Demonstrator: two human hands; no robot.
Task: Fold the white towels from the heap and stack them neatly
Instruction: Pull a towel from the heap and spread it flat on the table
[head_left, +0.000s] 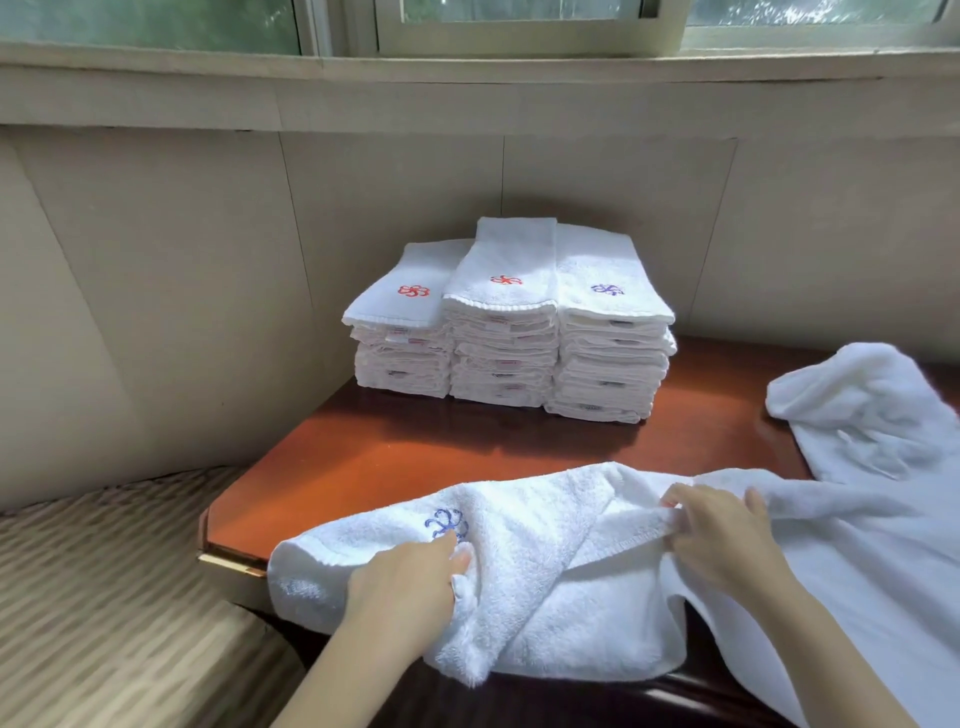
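The desk (415, 457) carries the heap (872, 415) at my right. One towel (545, 571) lies across the near edge, partly hanging off. Three stacks (506, 322) stand at the back. My left hand (405, 587) grips a fold beside the blue emblem (447, 524), and my right hand (722, 530) fingers (675, 496) pinch the hem.

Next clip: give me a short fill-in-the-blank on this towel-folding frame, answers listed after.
The folded stacks on the table number ___.
The left hand and right hand grip a towel whose emblem is ___.
The emblem atop the middle stack is ___.
Missing words: three; blue; red.
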